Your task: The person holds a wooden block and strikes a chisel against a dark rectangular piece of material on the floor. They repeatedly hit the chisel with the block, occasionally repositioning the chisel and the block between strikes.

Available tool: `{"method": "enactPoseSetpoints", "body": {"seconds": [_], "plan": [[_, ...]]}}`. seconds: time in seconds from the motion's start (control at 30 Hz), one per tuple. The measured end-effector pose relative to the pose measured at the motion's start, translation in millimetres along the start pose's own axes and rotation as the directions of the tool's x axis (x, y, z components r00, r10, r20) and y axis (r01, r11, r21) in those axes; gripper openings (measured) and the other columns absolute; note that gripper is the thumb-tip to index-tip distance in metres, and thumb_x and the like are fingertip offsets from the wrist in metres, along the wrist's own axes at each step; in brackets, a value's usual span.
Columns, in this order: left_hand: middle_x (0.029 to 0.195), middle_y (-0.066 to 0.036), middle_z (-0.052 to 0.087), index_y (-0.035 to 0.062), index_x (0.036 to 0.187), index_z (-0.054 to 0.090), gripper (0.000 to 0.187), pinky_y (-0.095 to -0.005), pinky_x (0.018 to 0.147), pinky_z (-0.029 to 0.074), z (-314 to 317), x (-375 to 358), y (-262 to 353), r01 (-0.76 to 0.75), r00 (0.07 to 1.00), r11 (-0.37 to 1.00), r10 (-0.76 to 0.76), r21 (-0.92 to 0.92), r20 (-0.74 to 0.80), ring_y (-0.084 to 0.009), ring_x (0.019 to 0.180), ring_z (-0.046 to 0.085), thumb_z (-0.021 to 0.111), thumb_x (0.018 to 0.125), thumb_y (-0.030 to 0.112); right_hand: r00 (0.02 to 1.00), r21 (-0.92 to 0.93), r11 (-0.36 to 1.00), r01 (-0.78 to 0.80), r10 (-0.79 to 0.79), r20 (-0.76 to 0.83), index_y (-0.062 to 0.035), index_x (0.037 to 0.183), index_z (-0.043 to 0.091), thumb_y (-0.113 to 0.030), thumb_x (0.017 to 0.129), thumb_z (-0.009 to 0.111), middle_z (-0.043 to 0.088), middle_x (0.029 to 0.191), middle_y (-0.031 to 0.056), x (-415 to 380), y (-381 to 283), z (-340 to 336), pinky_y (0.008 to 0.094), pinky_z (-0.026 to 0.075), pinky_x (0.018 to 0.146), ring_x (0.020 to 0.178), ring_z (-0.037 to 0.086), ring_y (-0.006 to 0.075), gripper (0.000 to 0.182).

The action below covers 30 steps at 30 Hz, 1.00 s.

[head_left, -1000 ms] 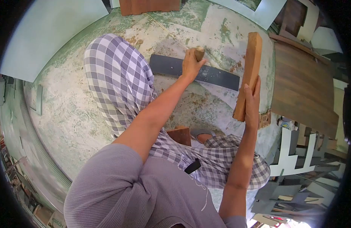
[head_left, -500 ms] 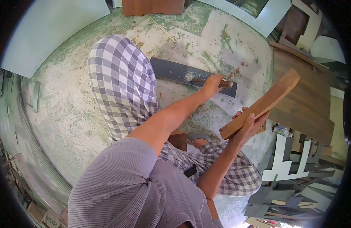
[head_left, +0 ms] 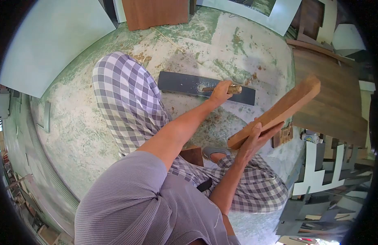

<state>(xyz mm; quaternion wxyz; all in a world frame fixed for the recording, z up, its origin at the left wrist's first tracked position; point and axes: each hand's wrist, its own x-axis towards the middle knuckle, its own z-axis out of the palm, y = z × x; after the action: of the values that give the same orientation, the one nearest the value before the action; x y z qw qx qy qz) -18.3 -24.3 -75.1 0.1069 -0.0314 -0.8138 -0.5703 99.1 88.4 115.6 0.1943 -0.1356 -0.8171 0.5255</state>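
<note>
My left hand (head_left: 221, 93) is closed around the wooden handle of a chisel (head_left: 236, 89). The chisel's tip rests at a small pale patch of chips on a long dark grey board (head_left: 178, 82), which lies flat on the floor. To the right, my right hand (head_left: 251, 141) holds a thick wooden bat (head_left: 285, 103) near its lower end, thumb across the top face. The bat is raised and slants up to the right, apart from the chisel. Part of the right hand's fingers is hidden behind the wood.
A block of reddish wood (head_left: 283, 136) sits on the floor beyond my right hand. A large brown panel (head_left: 328, 98) lies at the right, above stacked offcuts (head_left: 328, 196). At the left run a ribbed hose (head_left: 41, 151) and a white panel (head_left: 54, 45). Dust covers the floor (head_left: 74, 134).
My view has shifted a little, so the board appears lower. The right hand and bat have moved slightly left, showing more of the reddish block. The left hand still grips the chisel.
</note>
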Motion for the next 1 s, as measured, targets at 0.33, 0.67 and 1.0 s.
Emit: {"method": "enactPoseSetpoints", "body": {"seconds": [0.33, 0.67, 1.0], "plan": [[0.083, -0.015, 0.055, 0.006, 0.088, 0.051, 0.036, -0.0452, 0.075, 0.043, 12, -6, -16, -0.206, 0.978, 0.976, 0.207, 0.067, -0.011, -0.0385, 0.086, 0.054, 0.073, 0.061, 0.003, 0.919, -0.099, 0.95, -0.297, 0.313, 0.24, -0.008, 0.149, 0.007, -0.018, 0.085, 0.057, 0.022, 0.148, 0.0244, -19, 34, 34, 0.0388, 0.031, 0.105, 0.131, 0.035, 0.0356, 0.081], [0.086, -0.015, 0.057, 0.0065, 0.093, 0.054, 0.037, -0.0449, 0.079, 0.044, 16, 1, -16, -0.11, 0.993, 0.986, 0.102, 0.127, 0.067, -0.0373, 0.088, 0.055, 0.073, 0.061, 0.006, 0.863, -0.129, 0.915, -0.383, 0.405, 0.303, -0.0037, 0.148, 0.013, -0.021, 0.087, 0.056, 0.029, 0.143, 0.0211, -32, 36, 46, 0.0346, 0.038, 0.098, 0.12, 0.043, 0.0291, 0.077], [0.085, -0.015, 0.057, 0.0067, 0.091, 0.052, 0.038, -0.0469, 0.075, 0.044, 16, -4, -18, -0.134, 0.99, 0.981, 0.125, 0.14, 0.066, -0.0384, 0.086, 0.055, 0.075, 0.06, 0.003, 0.936, -0.233, 0.937, -0.261, 0.305, 0.174, -0.0134, 0.149, 0.005, -0.022, 0.084, 0.059, 0.041, 0.136, 0.0285, -42, 45, 51, 0.0426, 0.039, 0.097, 0.118, 0.049, 0.0403, 0.085]]}}
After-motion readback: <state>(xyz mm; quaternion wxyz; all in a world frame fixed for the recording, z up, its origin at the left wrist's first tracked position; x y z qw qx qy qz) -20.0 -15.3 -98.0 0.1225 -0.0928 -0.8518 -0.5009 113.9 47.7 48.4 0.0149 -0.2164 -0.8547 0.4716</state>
